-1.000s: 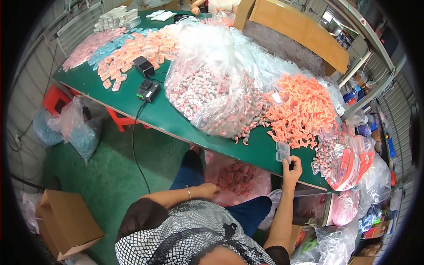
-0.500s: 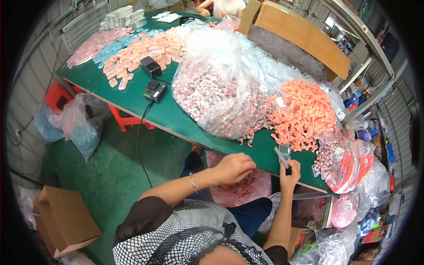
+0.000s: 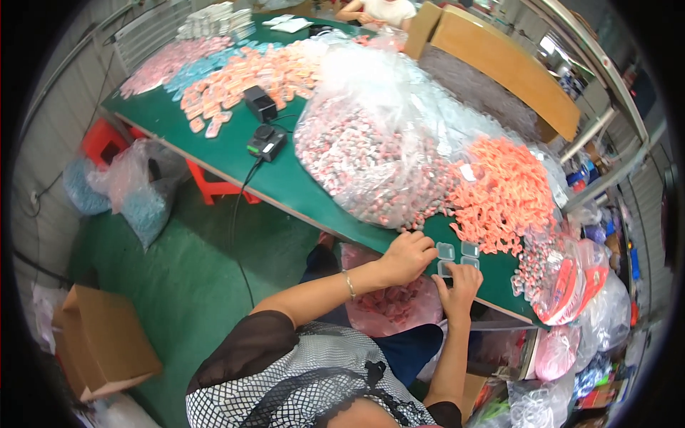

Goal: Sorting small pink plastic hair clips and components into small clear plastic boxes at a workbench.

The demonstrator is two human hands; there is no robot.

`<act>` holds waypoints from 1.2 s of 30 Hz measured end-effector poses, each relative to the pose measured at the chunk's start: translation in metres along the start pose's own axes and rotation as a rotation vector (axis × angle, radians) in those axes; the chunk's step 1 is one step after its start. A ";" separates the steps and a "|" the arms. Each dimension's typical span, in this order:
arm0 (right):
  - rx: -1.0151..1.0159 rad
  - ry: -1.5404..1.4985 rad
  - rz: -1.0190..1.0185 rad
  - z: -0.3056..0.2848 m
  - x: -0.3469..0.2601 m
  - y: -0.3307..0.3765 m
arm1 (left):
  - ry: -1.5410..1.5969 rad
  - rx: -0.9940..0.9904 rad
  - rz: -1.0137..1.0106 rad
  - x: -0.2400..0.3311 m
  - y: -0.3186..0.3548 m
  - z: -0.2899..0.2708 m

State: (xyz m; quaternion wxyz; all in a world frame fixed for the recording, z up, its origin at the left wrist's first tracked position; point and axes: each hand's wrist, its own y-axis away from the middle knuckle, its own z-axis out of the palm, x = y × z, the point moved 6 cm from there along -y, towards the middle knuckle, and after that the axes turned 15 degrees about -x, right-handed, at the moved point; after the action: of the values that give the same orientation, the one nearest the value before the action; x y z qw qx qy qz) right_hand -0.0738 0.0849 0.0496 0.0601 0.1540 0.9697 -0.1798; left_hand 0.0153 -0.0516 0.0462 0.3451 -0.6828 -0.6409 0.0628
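At the table's near edge, small clear plastic cases [image 3: 445,251] lie opened flat, their square halves side by side. My right hand [image 3: 462,291] is at their near end, thumb and fingers around the closest case's edge. My left hand [image 3: 408,258] is just left of the cases, its fingers bent and drawn together; what they hold, if anything, is hidden. Beyond it, small pink-and-grey pieces [image 3: 357,160] fill a large clear bag [image 3: 357,78] and spill from its mouth. A heap of orange looped plastic pieces [image 3: 503,192] lies past the cases.
Filled orange cases [image 3: 250,75], blue ones and pink ones cover the far left of the green table [image 3: 207,153]. Two black devices [image 3: 266,143] with a cord stand there. Cardboard boxes [image 3: 107,342], filled bags [image 3: 146,214] and red stools [image 3: 214,189] surround it. Another person [image 3: 385,11] sits opposite.
The case that my right hand held raised now lies open on the table beside another. My left hand has moved right and forward to the spilled pieces. The view has shifted slightly.
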 end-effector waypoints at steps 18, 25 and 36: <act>0.451 -0.546 -0.134 -0.157 -0.029 -0.059 | 0.347 0.268 -0.061 -0.012 -0.016 -0.092; 0.198 -0.297 0.098 -0.058 0.005 -0.016 | -0.055 0.008 -0.113 -0.011 -0.003 -0.050; 0.096 -0.087 0.143 -0.012 0.007 0.007 | -0.378 -0.085 -0.167 -0.028 -0.014 -0.016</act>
State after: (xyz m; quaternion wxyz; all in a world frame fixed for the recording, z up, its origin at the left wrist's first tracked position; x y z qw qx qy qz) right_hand -0.0791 0.0974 0.0577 0.1074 0.2174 0.9430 -0.2278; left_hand 0.0072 -0.0846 0.0553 0.1936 -0.6173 -0.7507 0.1336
